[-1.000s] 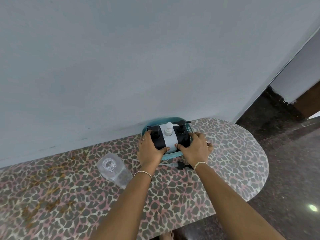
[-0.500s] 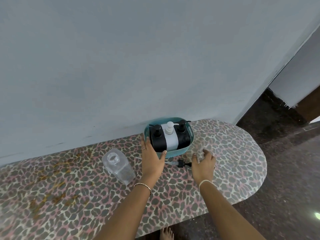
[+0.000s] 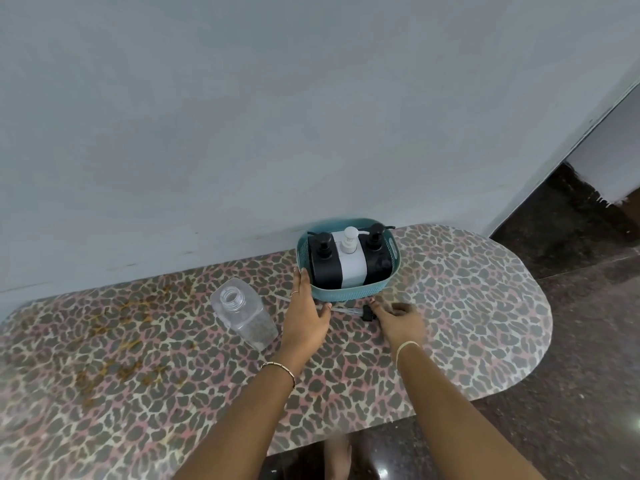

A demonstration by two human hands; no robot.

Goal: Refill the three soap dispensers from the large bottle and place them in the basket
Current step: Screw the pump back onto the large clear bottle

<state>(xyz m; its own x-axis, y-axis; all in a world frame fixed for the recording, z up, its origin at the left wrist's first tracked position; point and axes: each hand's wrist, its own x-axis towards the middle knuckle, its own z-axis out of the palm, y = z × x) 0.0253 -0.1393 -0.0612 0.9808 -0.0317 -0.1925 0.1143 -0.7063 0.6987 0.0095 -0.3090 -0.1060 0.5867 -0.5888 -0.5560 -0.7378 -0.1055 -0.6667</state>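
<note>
Judged from how things lie, the task looks nearly finished: all three dispensers stand upright, side by side, inside the teal basket (image 3: 349, 295) at the back of the leopard-print counter (image 3: 485, 306). They are a black dispenser on the left (image 3: 323, 263), a white dispenser in the middle (image 3: 352, 264) and a black dispenser on the right (image 3: 376, 259), each with its pump head on. How full they are cannot be seen, since their bodies are opaque. The large bottle (image 3: 246, 315), clear and nearly empty, stands just left of the basket with its neck open. Its pump cap (image 3: 366, 312), tube attached, lies flat on the counter in front of the basket. The left hand (image 3: 306, 315) rests with straight fingers (image 3: 303, 282) laid against the basket's left wall. The right hand (image 3: 398, 320) sits at the black head of the pump cap with its fingers (image 3: 381, 309) curled; whether they have clamped on it is too blurred to tell. What seems left is tidying: the cap likely belongs back on the large bottle.
</note>
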